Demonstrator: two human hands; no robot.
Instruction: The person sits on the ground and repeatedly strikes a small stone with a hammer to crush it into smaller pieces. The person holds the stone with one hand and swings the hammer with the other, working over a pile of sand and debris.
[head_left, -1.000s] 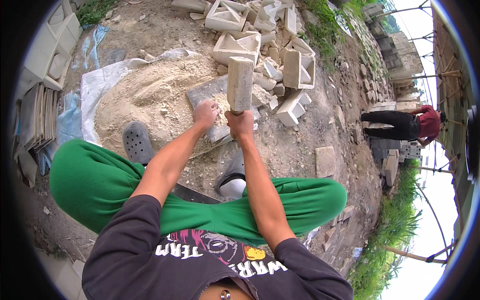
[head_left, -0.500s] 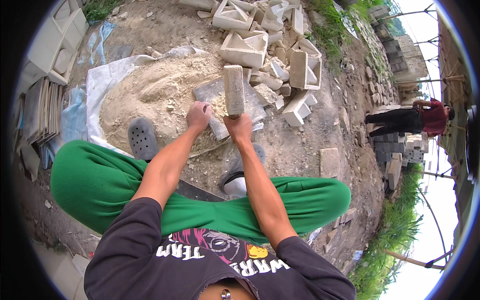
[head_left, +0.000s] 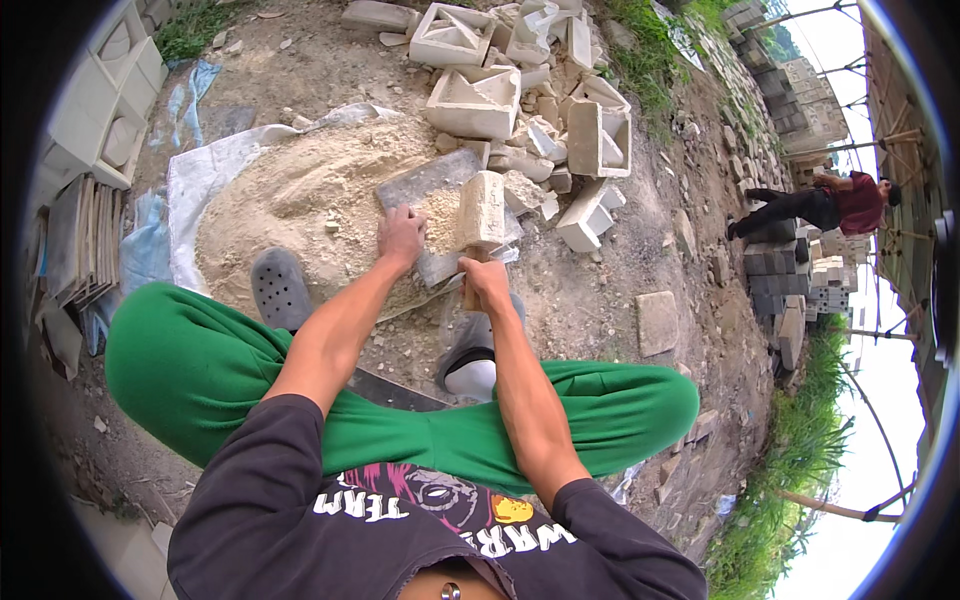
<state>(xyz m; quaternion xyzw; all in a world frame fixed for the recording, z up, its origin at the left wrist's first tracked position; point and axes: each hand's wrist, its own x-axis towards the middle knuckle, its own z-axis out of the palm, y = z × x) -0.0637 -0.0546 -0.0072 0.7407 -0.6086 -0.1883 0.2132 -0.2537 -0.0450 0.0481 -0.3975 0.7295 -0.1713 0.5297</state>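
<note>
Mallet-like stone block [head_left: 482, 208] stands on its wooden handle in the right hand [head_left: 487, 283], whose fingers are closed around the handle just below the head. In the head view the block sits just above and ahead of those fingers, over the right part of a flat grey slab [head_left: 432, 200] that lies tilted on a heap of pale sand [head_left: 300, 200]. The left hand [head_left: 402, 236] rests on the slab with fingers spread and pressed flat, beside a patch of crushed crumbs [head_left: 440, 205] between the two hands.

Beyond the fingertips lies a pile of broken hollow blocks [head_left: 520, 90]; a grey clog [head_left: 280, 290] is near the left wrist, and another person [head_left: 830, 200] bends well off to the right.

Judging by the pose, the step in hand is pounding material on the slab. A next stroke would call for a firm grip on the handle and the left fingers kept clear of the head.
</note>
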